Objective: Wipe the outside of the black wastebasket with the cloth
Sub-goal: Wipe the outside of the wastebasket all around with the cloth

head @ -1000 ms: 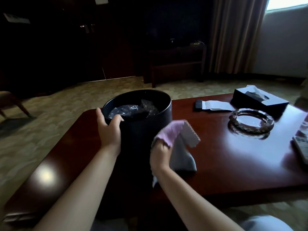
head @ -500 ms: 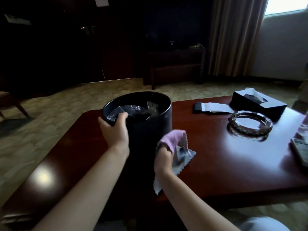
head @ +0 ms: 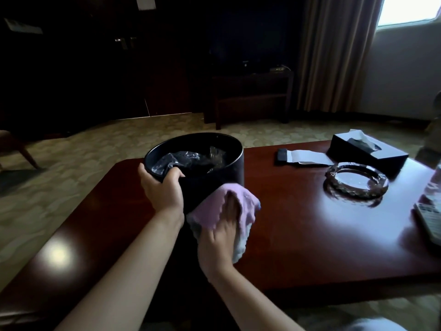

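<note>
The black wastebasket (head: 222, 173) stands on the dark red table (head: 310, 235), a crumpled plastic liner inside it. My left hand (head: 162, 189) grips its near-left rim, fingers curled over the edge. My right hand (head: 222, 237) presses a pink cloth (head: 241, 199) flat against the basket's near right wall. The cloth's pale lower corner hangs below my palm. The basket's lower wall is hidden in shadow behind my arms.
A glass ashtray (head: 355, 182) sits to the right of the basket. Behind it are a black tissue box (head: 367, 151) and a paper with a small dark object (head: 303, 157). A remote control (head: 429, 218) lies at the table's right edge.
My right hand has spread the cloth and moved left and up onto the basket's front wall. My left hand has shifted along the rim toward me.
</note>
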`<state>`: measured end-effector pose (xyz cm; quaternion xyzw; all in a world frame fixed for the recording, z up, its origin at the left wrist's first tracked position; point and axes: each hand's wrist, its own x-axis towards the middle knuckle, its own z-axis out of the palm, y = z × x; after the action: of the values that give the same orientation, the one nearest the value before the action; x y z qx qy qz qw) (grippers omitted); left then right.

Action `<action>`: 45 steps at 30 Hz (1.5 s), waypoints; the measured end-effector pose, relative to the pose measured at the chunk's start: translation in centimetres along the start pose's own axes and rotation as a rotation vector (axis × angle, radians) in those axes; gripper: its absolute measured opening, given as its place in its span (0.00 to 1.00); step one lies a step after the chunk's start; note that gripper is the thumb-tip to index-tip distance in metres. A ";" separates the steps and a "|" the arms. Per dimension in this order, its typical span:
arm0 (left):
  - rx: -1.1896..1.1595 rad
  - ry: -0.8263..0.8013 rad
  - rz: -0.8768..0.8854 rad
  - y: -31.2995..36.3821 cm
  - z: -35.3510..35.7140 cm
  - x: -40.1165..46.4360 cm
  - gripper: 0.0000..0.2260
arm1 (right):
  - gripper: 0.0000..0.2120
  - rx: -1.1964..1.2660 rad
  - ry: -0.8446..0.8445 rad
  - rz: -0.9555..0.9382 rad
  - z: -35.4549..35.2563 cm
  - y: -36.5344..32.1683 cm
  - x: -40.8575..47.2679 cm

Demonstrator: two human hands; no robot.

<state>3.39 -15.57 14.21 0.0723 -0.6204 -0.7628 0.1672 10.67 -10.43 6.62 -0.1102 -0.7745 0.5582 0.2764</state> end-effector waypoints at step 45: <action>-0.005 -0.052 -0.062 -0.3 -0.3 0.9 0.46 | 0.12 -0.293 0.181 -0.315 1.1 4.0 -1.5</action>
<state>2.64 -16.13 13.97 0.0712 -0.6202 -0.7708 0.1273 10.74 -10.65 2.21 -0.0766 -0.8270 0.3777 0.4093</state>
